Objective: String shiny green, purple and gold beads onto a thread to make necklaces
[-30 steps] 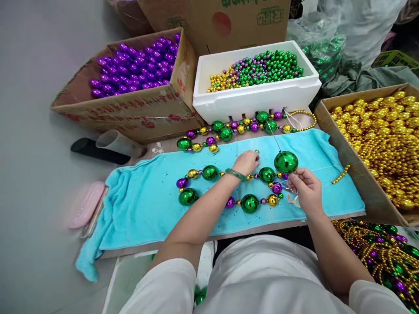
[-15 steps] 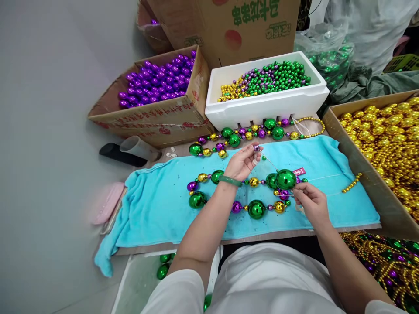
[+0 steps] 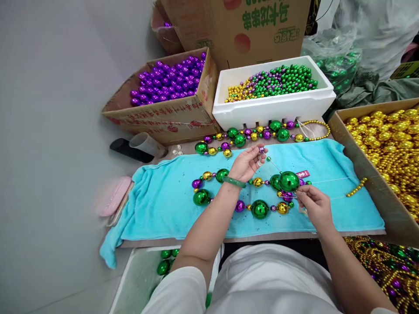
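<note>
Since a second ago, the left hand (image 3: 244,165) has turned over, and now its fingers pinch a small purple bead (image 3: 261,150). Nearest, the right hand (image 3: 317,205) has its fingers pinched shut at the 4 o'clock edge of the big green bead (image 3: 290,181); I cannot tell if they hold bead or string. A string (image 3: 272,162) runs from the green bead toward the small bead, near 10 o'clock. Under them, a bead loop (image 3: 260,209) lies on the blue towel (image 3: 163,200). Farther off, the white box (image 3: 275,104) sits near 12 o'clock.

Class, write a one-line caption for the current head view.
Left hand holds a small purple bead above the turquoise towel.
</note>
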Tool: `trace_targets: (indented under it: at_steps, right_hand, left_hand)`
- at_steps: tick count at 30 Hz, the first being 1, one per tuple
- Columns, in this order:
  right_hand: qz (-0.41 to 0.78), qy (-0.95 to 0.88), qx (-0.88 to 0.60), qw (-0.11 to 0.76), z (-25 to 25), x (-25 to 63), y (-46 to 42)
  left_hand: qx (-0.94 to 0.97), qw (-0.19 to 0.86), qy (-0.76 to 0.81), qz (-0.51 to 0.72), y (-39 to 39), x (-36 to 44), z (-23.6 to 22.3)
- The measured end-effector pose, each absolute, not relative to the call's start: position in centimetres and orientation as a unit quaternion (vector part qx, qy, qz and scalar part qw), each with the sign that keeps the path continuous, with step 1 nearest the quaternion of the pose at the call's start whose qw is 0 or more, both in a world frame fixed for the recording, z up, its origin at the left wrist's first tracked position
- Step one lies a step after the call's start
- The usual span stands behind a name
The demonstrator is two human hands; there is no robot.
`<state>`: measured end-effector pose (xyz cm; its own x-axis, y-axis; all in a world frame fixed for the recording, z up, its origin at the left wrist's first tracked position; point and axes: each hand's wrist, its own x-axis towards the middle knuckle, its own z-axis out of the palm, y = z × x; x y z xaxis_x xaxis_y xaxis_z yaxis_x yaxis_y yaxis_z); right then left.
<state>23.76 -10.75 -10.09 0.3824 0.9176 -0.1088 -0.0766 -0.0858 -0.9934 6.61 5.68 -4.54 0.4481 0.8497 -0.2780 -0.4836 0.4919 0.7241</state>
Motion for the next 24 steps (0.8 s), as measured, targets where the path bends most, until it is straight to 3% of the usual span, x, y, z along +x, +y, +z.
trace_targets:
  at_steps: [11, 15, 17, 20, 22, 24]
  right_hand:
    - [0.424, -0.360, -0.612, 0.562, -10.3, 23.6, -10.4]
    - [0.431, -0.375, -0.599, 0.561, -10.2, 23.5, -10.0]
    - [0.430, -0.373, -0.592, 0.571, -10.2, 23.5, -9.8]
    - [0.428, -0.359, -0.589, 0.583, -10.3, 23.6, -9.7]
    - [0.429, -0.354, -0.589, 0.586, -10.3, 23.8, -9.8]
    - [0.431, -0.352, -0.589, 0.586, -10.3, 24.0, -9.8]
  left_hand:
    - [0.361, 0.757, 0.326, 0.437, 5.6, 6.3, -4.8]
    - [0.499, 0.710, 0.336, 0.365, 5.0, 6.5, -4.2]
    - [0.584, 0.645, 0.361, 0.335, 5.7, 6.0, -4.1]
    - [0.666, 0.437, 0.481, 0.366, 8.7, 3.7, -4.7]
    - [0.678, 0.320, 0.580, 0.318, 11.2, 1.7, -5.7]
    - [0.674, 0.296, 0.629, 0.250, 13.2, -0.2, -6.8]
